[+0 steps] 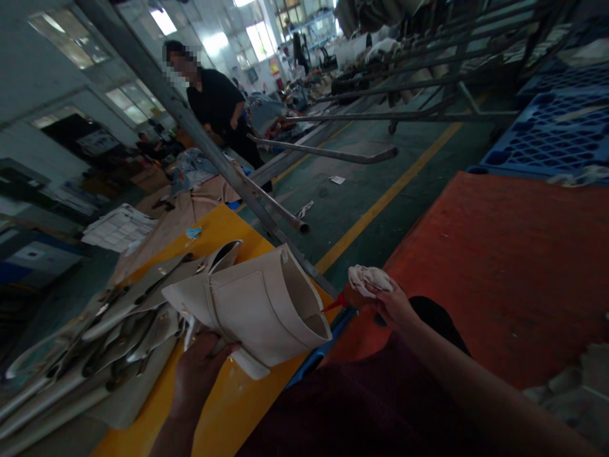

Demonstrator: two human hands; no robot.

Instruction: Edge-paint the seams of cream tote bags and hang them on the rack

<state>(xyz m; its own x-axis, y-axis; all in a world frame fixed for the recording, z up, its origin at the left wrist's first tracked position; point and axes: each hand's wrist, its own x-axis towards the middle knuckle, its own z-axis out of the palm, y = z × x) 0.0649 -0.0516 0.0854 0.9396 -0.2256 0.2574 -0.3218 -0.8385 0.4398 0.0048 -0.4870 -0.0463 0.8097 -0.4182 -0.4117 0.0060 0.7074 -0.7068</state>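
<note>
A beige tube-shaped piece (257,304), like a bag or cover, is tilted with its open end to the right. My left hand (204,362) grips its lower left part, fingers closed. In my right hand (392,304) is a bottle (358,297) with a red nozzle (335,303), along with a crumpled whitish cloth (370,279) on top. The nozzle's thin tip points left at the rim of the piece's opening; whether it touches cannot be made out. Several similar beige pieces (133,324) lie in a pile to the left.
The pile rests on a yellow surface (233,412). A metal frame post (190,120) slants across, with a bar end (299,225) beyond the piece. An orange-red surface (514,266) is at right, blue pallets (547,136) behind it. A person in black (216,101) stands farther back.
</note>
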